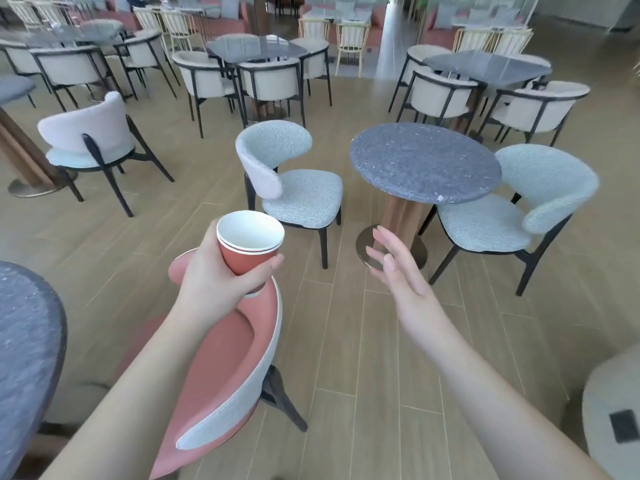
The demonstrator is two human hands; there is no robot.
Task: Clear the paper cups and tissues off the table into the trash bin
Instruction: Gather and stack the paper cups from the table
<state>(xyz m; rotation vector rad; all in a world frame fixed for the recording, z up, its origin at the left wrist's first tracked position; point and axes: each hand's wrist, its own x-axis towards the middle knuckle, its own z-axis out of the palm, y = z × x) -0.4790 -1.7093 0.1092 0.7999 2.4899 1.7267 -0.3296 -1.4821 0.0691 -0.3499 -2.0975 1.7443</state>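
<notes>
Cups, nested, sit gripped in your left hand; your right hand hangs spread and empty beside it. No bin or tissues show; dumping remains.

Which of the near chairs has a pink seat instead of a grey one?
The chair directly below the left hand, which holds the stacked paper cups. The two chairs beside the round table have grey seats.

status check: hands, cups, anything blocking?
Left hand grips stacked paper cups, upright, empty. Right hand open, holding nothing. No trash bin in view. Pink chair directly below the cups.
</notes>
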